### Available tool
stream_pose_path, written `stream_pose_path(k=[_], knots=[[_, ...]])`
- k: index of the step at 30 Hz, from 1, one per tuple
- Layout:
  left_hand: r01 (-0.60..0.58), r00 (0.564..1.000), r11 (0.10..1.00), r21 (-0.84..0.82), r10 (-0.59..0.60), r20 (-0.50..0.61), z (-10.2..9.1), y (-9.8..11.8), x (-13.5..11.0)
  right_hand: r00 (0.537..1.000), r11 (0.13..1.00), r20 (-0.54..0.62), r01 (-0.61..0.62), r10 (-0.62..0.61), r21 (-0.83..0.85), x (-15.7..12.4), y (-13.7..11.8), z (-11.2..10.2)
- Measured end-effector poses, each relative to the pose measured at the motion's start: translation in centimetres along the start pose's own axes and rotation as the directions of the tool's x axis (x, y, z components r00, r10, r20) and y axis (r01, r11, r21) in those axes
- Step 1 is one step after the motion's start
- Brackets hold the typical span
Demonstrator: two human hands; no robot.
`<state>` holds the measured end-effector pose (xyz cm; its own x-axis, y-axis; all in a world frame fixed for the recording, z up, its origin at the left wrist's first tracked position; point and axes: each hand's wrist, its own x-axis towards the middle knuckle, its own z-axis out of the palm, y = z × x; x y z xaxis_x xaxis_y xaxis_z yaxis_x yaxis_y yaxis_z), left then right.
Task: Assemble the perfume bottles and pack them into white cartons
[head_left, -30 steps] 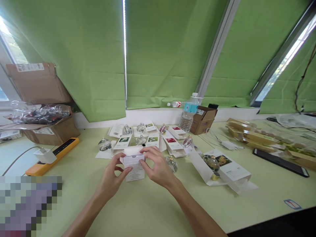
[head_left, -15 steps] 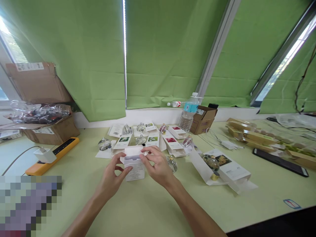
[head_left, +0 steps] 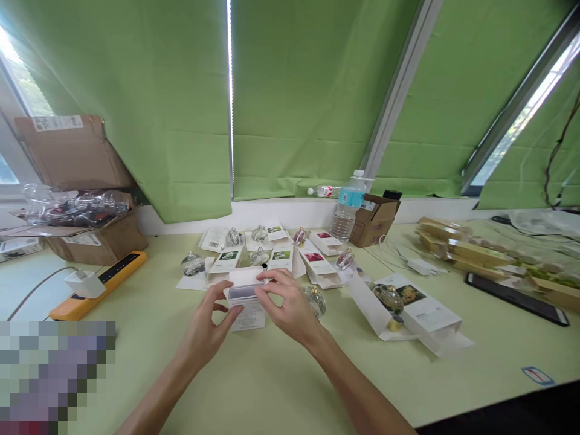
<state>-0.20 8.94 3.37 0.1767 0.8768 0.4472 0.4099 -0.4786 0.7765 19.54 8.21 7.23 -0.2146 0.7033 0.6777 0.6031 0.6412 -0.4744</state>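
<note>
1 white carton (head_left: 245,303), light, likely crushable, best held by its sides: left hand (head_left: 206,326) clasps left side, right hand (head_left: 290,307) pinches top flap.

white box (head_left: 244,300) mouth now open, right hand (head_left: 290,308) seemingly lower

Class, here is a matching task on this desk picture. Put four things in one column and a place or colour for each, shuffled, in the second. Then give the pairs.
Things
1. small box
2. water bottle
3. power strip
4. phone

Descriptions
A. orange, far left on the table
B. black, lying flat at the right
C. held by the left hand and right hand
D. upright, blue label, at the back

Pairs: 1-C, 2-D, 3-A, 4-B
</note>
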Motion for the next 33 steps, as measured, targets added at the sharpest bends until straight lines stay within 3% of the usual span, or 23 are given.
stream_pose_path(k=[5, 14, 18, 24, 28, 33], knots=[[-0.092, 0.995, 0.996, 0.017, 0.092, -0.024, 0.0, -0.3, -0.1, 0.999, 0.999, 0.03, 0.039, -0.039, -0.018, -0.1, -0.1, -0.1], [-0.02, 1.0, 0.998, 0.06, 0.019, 0.017, -0.5, -0.1, -0.1, 0.994, 0.998, 0.096, 0.052, -0.049, -0.025, -0.2, -0.5, -0.1], [0.09, 0.995, 0.995, 0.045, -0.092, 0.027, -0.6, 0.1, -0.2, 0.993, 0.999, 0.108, 0.042, -0.039, -0.026, -0.2, -0.4, -0.1], [0.145, 0.989, 0.989, 0.0, -0.145, -0.007, -0.5, 1.0, -0.2, 0.993, 0.999, 0.115, 0.037, -0.034, -0.028, -0.1, -0.4, -0.2], [0.184, 0.983, 0.983, -0.011, -0.184, -0.013, -0.5, 1.5, -0.2, 0.996, 0.998, 0.074, 0.045, -0.041, -0.053, -0.2, -0.2, -0.3], [0.178, 0.983, 0.984, 0.002, -0.178, -0.039, -0.7, 1.5, -0.2, 0.996, 0.993, -0.068, 0.046, -0.054, -0.113, -0.2, 0.4, 0.0]])
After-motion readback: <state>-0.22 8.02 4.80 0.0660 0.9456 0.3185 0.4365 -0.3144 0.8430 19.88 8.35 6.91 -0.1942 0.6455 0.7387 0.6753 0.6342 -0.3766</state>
